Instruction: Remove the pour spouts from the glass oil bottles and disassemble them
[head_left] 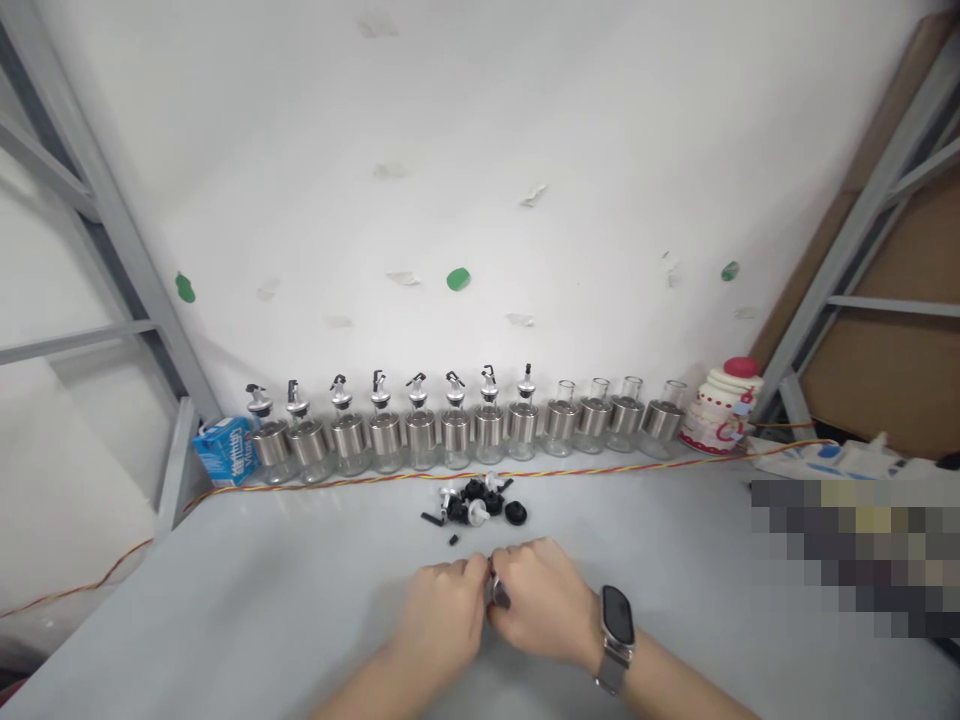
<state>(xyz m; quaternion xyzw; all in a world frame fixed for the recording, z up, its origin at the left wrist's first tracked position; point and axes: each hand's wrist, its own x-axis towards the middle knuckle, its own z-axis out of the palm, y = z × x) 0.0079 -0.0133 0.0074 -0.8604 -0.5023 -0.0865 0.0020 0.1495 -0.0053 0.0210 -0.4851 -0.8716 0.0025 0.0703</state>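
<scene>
My left hand (448, 607) and my right hand (541, 603) meet low in the middle of the view, just above the grey table. Between their closed fingers is a small silver-and-dark pourer part (499, 592), mostly hidden by the fingertips. Ahead of the hands lies a loose pile of pourer parts: a black stopper (515, 513), a silver spout piece (478, 513), thin black levers (432, 519) and a tiny black piece (454, 540). On the right wrist is a watch (617, 620).
Along the wall stands a row of glass oil bottles with metal sleeves; several carry pourers (455, 388), while those at the right have bare necks (600, 388). A blue carton (226, 452), a cake-shaped jar (722, 405) and a twisted red-yellow wire (420, 477) border the table (247, 600).
</scene>
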